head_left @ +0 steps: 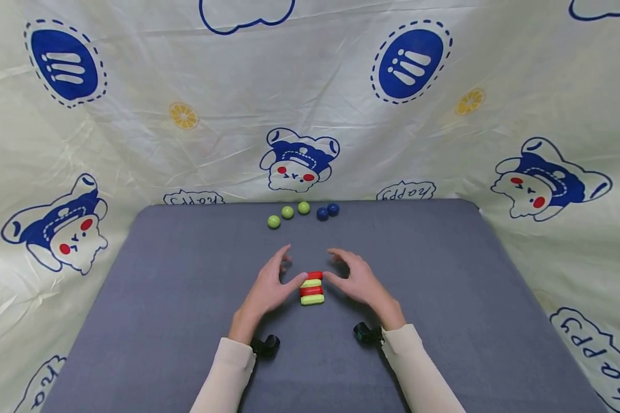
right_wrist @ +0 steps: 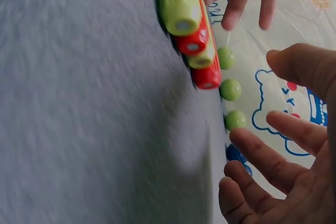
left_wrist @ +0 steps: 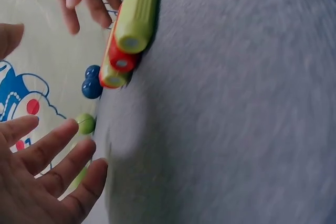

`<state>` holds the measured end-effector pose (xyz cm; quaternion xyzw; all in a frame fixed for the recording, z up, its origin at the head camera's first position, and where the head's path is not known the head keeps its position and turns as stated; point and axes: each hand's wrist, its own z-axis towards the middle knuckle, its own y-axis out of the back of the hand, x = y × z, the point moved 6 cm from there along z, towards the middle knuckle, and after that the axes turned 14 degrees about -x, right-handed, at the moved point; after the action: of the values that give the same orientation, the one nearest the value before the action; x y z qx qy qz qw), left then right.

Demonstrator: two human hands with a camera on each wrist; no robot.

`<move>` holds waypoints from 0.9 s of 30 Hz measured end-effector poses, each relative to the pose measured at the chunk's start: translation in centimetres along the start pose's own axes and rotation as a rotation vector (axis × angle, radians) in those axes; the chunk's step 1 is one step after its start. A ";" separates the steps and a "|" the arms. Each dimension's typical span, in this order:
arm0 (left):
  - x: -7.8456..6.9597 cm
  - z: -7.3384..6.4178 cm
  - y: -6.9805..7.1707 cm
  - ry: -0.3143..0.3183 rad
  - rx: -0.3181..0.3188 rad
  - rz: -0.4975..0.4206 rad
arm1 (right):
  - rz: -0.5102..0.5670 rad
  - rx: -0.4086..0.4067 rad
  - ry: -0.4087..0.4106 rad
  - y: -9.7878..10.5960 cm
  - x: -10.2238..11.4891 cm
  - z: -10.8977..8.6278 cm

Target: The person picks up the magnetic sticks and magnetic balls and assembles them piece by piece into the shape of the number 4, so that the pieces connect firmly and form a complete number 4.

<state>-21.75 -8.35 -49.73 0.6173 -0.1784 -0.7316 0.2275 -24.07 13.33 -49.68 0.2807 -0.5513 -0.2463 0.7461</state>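
Note:
Two red and two yellow-green short ribbed rods lie side by side on the table, colours alternating. The nearest is a yellow-green rod (head_left: 312, 299); the farthest is a red rod (head_left: 314, 275). Pale dots mark their ends in both wrist views. My left hand (head_left: 268, 287) is at the row's left, fingers spread and slightly bent, thumb tip close to the far rods. On the right, my right hand (head_left: 359, 280) mirrors it, its thumb near the far red rod. Neither hand grips anything. Whether the thumbs touch the rods in the head view, I cannot tell.
Three green balls (head_left: 287, 212) and two blue balls (head_left: 322, 214) rest near the far edge of the grey table (head_left: 186, 321). A printed pale cloth (head_left: 227, 155) hangs behind and beside it. Each wrist carries a small black camera (head_left: 367, 334).

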 end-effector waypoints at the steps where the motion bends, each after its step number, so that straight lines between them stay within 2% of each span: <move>1: 0.0 0.0 -0.3 -0.006 0.005 -0.002 | 0.006 0.007 0.011 -0.2 0.1 0.0; 6: -0.1 0.5 -1.4 -0.082 0.018 0.015 | 0.038 0.037 0.065 -1.1 0.4 0.0; 11: 0.1 1.1 -1.8 -0.137 0.020 0.040 | 0.052 0.051 0.066 -1.6 0.2 0.1; 20: 0.7 1.2 -2.3 -0.092 0.037 0.054 | 0.050 0.053 0.062 -1.9 0.2 0.2; 27: 0.7 1.1 -2.4 -0.093 0.024 0.086 | 0.039 0.041 0.078 -2.3 0.2 0.4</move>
<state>-23.20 -6.78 -51.44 0.5771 -0.2241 -0.7468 0.2427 -24.53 11.50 -51.06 0.2943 -0.5320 -0.2094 0.7658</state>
